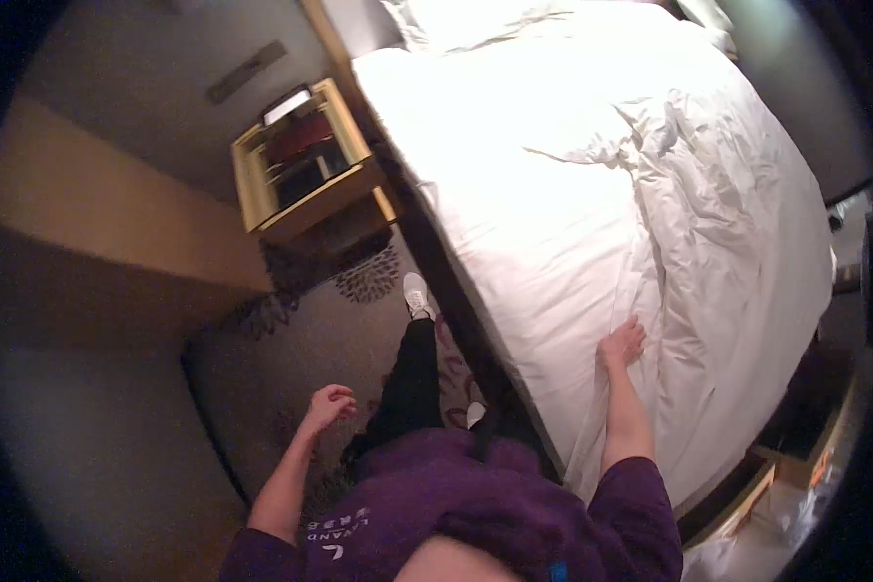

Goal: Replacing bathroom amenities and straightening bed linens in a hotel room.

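Observation:
My right hand [623, 344] rests on a white duvet [742, 240] near the lower part of the bed, close to a long fold in the cloth. Whether its fingers grip the fabric cannot be told. To the right of that fold the duvet lies bunched and wrinkled, while on the left the white bedding [473, 182] is flatter. My left hand [332, 404] hangs over the carpet beside the bed, its fingers loosely curled with nothing in them. White pillows [480, 22] lie at the far end.
A wooden nightstand [305, 207] holding dark and red items stands left of the bed. The dark bed frame [455, 291] runs close along my legs. My white shoe [416, 293] is on the patterned carpet [313, 327]. At the lower right are a wooden-edged piece [749, 495] and plastic bags [793, 516].

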A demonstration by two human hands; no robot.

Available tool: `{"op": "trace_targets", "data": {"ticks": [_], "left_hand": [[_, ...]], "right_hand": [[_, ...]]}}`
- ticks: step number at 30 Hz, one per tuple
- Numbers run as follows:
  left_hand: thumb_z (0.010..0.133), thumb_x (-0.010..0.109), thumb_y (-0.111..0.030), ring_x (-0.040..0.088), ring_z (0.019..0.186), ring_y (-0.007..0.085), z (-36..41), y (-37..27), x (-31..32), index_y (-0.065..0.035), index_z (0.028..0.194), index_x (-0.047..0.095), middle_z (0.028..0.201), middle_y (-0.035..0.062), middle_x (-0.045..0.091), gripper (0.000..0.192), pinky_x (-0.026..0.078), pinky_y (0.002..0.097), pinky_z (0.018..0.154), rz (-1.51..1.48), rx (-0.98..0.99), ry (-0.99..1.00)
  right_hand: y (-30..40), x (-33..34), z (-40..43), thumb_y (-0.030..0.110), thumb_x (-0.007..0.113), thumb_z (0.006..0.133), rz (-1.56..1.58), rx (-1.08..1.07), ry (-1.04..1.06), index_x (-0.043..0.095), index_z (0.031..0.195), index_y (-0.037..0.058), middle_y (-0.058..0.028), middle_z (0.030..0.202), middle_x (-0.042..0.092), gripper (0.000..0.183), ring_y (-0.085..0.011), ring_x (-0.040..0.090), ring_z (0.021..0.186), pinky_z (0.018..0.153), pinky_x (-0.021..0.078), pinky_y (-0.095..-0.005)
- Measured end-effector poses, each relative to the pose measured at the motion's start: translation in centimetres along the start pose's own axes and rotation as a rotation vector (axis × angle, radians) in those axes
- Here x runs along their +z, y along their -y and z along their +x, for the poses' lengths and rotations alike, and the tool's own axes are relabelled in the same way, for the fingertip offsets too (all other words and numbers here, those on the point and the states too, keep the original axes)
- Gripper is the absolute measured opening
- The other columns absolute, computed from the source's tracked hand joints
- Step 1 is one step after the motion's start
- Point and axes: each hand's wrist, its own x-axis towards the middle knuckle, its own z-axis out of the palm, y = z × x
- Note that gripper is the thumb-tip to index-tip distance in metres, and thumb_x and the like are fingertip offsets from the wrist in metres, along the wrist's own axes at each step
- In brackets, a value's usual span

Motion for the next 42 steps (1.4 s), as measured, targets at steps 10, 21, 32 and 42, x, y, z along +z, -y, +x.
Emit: {"op": "trace_targets", "data": {"ticks": [10,21,32,42], "left_hand": [[0.088,0.06,-0.004,0.063,0.07,0.0134,30.2,-27.8,1.1,-0.0004,0.104,0.059,0.08,0.0053,0.064,0.017,0.052,0.0256,0.063,0.05,0.375,0.32],[0.071,0.077,-0.025,0.053,0.115,0.0276,43.7,-52.5,34.7,0.0026,0.133,0.04,0.129,0.0199,0.048,0.077,0.046,0.04,0.094,0.767,1.093,-0.145],[0.062,0.066,-0.001,0.059,0.09,0.0196,29.4,-64.2,20.9,-0.0002,0.129,0.05,0.103,0.008,0.059,0.068,0.052,0.0333,0.079,0.011,0.303,0.675],[0.055,0.072,-0.01,0.061,0.088,0.0179,33.8,-72.0,-1.1,-0.0021,0.112,0.059,0.096,0.0068,0.064,0.059,0.05,0.0314,0.081,0.521,0.569,0.338]], "right_hand": [[-7.7,7.0,2.1,0.018,0.057,0.079,-0.355,0.028,0.36,0.068,0.085,0.0051,-0.0196,0.095,0.066,0.017,-0.0359,0.062,0.091,0.08,0.048,-0.0483],[-1.0,-5.5,-19.9,0.021,0.06,0.076,0.081,-0.119,1.153,0.066,0.103,0.0062,-0.0202,0.107,0.065,0.031,-0.0371,0.06,0.106,0.091,0.0462,-0.0452],[20.5,-11.1,11.4,-0.001,0.055,0.074,0.542,-0.271,-0.35,0.05,0.126,-0.0008,-0.0214,0.114,0.056,0.052,-0.0406,0.05,0.105,0.094,0.0395,-0.0489],[38.8,-7.2,18.0,0.03,0.073,0.076,0.366,-0.266,0.243,0.029,0.148,0.011,-0.0286,0.148,0.025,0.086,-0.0456,0.023,0.135,0.106,0.0303,-0.0527]]}}
